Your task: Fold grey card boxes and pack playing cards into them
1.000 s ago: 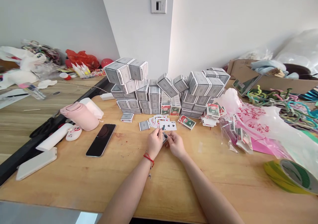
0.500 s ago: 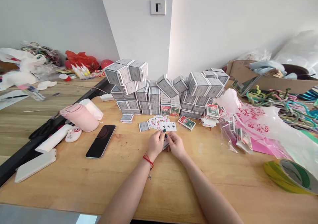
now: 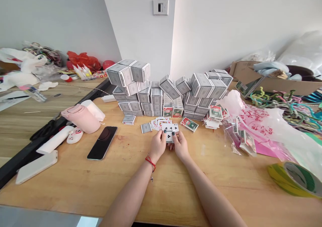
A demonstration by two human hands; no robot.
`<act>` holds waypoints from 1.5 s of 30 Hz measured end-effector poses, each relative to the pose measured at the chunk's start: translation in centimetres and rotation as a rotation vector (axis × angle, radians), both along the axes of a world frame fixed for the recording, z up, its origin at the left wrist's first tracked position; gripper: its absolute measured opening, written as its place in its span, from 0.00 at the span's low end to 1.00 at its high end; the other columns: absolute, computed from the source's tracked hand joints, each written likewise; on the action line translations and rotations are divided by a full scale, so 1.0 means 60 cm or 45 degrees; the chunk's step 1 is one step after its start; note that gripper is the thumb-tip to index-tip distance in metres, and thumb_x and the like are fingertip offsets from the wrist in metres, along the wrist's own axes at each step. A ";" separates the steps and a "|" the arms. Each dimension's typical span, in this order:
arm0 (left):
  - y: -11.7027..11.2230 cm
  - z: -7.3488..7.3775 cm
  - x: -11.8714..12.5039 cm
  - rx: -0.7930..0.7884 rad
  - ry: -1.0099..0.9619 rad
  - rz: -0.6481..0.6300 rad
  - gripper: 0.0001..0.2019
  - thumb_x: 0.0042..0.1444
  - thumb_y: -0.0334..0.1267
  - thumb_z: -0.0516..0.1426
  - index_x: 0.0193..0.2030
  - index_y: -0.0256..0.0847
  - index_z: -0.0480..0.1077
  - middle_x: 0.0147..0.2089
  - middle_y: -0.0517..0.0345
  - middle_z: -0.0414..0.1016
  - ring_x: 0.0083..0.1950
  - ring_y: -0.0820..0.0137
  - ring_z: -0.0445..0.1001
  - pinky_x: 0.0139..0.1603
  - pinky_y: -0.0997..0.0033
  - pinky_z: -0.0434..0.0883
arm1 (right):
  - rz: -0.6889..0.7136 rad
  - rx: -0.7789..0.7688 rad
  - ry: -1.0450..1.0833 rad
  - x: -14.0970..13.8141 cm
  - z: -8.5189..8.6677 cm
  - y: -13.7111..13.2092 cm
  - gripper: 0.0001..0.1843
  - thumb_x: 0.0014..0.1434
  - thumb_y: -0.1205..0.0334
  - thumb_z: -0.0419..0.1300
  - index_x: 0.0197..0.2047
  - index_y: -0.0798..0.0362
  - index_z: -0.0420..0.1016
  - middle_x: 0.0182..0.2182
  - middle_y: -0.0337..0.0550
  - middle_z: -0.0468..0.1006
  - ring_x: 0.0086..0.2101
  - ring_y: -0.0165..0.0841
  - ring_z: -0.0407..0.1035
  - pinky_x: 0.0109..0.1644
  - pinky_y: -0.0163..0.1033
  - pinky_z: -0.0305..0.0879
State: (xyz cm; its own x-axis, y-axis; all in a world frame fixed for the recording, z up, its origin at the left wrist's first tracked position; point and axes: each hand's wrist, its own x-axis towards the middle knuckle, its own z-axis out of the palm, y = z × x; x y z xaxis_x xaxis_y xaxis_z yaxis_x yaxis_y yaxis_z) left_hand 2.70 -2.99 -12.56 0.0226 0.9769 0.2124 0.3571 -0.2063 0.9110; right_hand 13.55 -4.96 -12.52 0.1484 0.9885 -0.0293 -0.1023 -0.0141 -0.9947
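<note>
Pale walls (image 3: 213, 29), white wall plate (image 3: 160, 7); wooden table (image 3: 75, 186).

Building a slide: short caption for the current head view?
Left hand and right hand hold a playing card in front of stacked card blocks, a phone lying to the left.

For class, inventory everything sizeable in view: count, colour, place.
Held card: one visible, white, between hands
Loose cards: several, mixed, beyond hands
Card blocks: many, grey, stacked behind
Card boxes: several, red-green, centre-right
Phone: one, black, left
Container: one, pink, left
Slab: one, white, left
Tape roll: one, yellow, right
Plastic bags: several, red or white, sides
Strands: many, multicoloured, right
Carton: one, brown, back right
Near table: one, brown, underneath
Left hand: one, dark nail, card's left
Right hand: one, dark nail, card's right
</note>
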 end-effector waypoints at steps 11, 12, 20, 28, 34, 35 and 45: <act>-0.005 0.006 0.005 0.023 0.081 0.021 0.23 0.57 0.48 0.43 0.14 0.40 0.52 0.13 0.63 0.55 0.17 0.77 0.55 0.20 0.74 0.51 | -0.008 -0.064 -0.276 -0.002 0.007 -0.009 0.27 0.55 0.37 0.43 0.19 0.50 0.58 0.07 0.32 0.59 0.10 0.27 0.54 0.13 0.33 0.48; -0.005 0.007 0.005 0.041 0.093 0.032 0.23 0.57 0.48 0.44 0.14 0.40 0.51 0.13 0.63 0.54 0.17 0.77 0.53 0.20 0.74 0.50 | -0.026 -0.055 -0.306 -0.002 0.005 -0.009 0.27 0.55 0.37 0.43 0.19 0.50 0.57 0.08 0.33 0.59 0.11 0.27 0.55 0.14 0.33 0.48; -0.005 0.003 0.012 -0.005 0.005 0.071 0.24 0.55 0.52 0.44 0.14 0.40 0.52 0.14 0.62 0.55 0.19 0.76 0.54 0.19 0.74 0.50 | -0.087 -0.013 -0.394 0.003 0.000 -0.004 0.27 0.55 0.38 0.44 0.17 0.50 0.54 0.09 0.34 0.58 0.13 0.27 0.54 0.15 0.33 0.48; -0.001 0.004 0.003 -0.021 0.029 -0.012 0.24 0.55 0.52 0.45 0.13 0.39 0.50 0.14 0.63 0.52 0.19 0.78 0.51 0.19 0.75 0.48 | 0.052 0.010 -0.096 0.018 0.008 0.000 0.21 0.50 0.41 0.54 0.22 0.51 0.59 0.12 0.30 0.60 0.12 0.25 0.55 0.15 0.31 0.51; 0.002 0.000 -0.002 -0.094 -0.095 0.015 0.22 0.53 0.52 0.47 0.16 0.39 0.52 0.15 0.64 0.54 0.19 0.77 0.54 0.19 0.76 0.52 | 0.047 -0.048 0.005 0.024 0.002 0.006 0.21 0.49 0.42 0.55 0.22 0.52 0.62 0.09 0.30 0.60 0.10 0.25 0.52 0.13 0.31 0.48; 0.003 0.000 -0.002 -0.126 -0.139 0.002 0.21 0.53 0.51 0.47 0.17 0.39 0.54 0.15 0.64 0.55 0.19 0.77 0.55 0.20 0.77 0.53 | 0.049 -0.052 0.026 0.024 0.002 0.006 0.21 0.49 0.42 0.55 0.23 0.52 0.62 0.09 0.31 0.63 0.10 0.25 0.54 0.14 0.31 0.50; 0.012 0.008 -0.003 -0.099 -0.293 0.056 0.16 0.53 0.47 0.48 0.21 0.40 0.54 0.21 0.64 0.57 0.23 0.77 0.57 0.24 0.78 0.57 | 0.217 -0.063 0.140 0.009 0.009 -0.003 0.21 0.48 0.41 0.56 0.27 0.52 0.63 0.16 0.37 0.72 0.15 0.29 0.66 0.20 0.34 0.63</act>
State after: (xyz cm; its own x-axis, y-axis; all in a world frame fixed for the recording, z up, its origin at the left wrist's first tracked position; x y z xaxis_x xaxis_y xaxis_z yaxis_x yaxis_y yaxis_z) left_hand 2.52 -2.30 -12.10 -0.0607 0.9895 0.1309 0.1452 -0.1209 0.9820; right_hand 14.12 -5.15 -11.98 -0.0274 0.9960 -0.0854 -0.2021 -0.0892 -0.9753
